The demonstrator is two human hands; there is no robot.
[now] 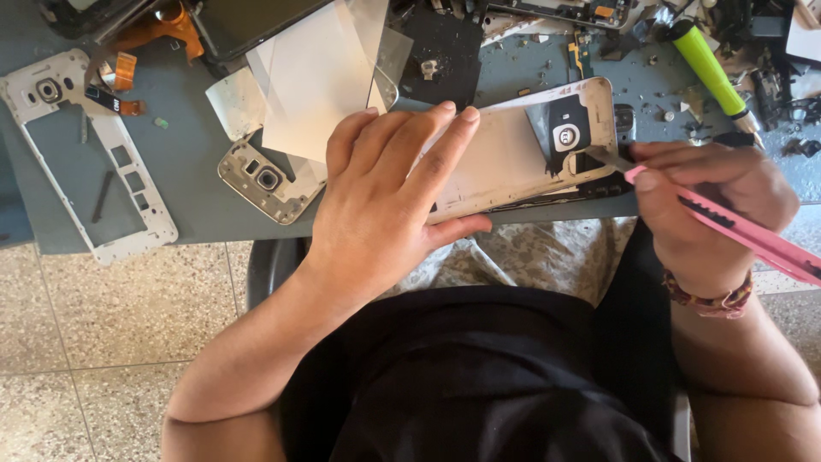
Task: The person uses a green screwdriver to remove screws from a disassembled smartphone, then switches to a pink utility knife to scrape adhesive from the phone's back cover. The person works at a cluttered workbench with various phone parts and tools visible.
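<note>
Currently I have both hands on one workpiece — a white phone housing (pixel 522 154) lying face-down at the near edge of the grey workbench (pixel 197 197).

1. Left hand (pixel 385 205): flat, fingers extended and held close together, palm pressing down on the left half of the housing. It grips nothing; it pins the part against the bench.
2. Right hand (pixel 710 214): closed around a pink utility knife (pixel 727 224), thumb and forefinger pinching the body near the front. The steel blade (pixel 609 157) points left and slightly away from me, its tip meeting the right end of the housing just below the black coil patch (pixel 569 128).
3. Key relation: the housing's long axis runs left to right, rising slightly toward the far right. The knife lies roughly along that same axis, entering from the right. The right hand is therefore the nearer one to the working end; the left hand covers the opposite end, well apart from the blade tip.

Surroundings — a bare white mid-frame (pixel 81 150) lies at far left, a gold camera-end frame (pixel 265 181) rests just left of my left hand under translucent film sheets (pixel 312 73), and a green-handled tool (pixel 708 67) sits beyond the right hand among loose parts. I cannot tell how deep the blade sits.
</note>
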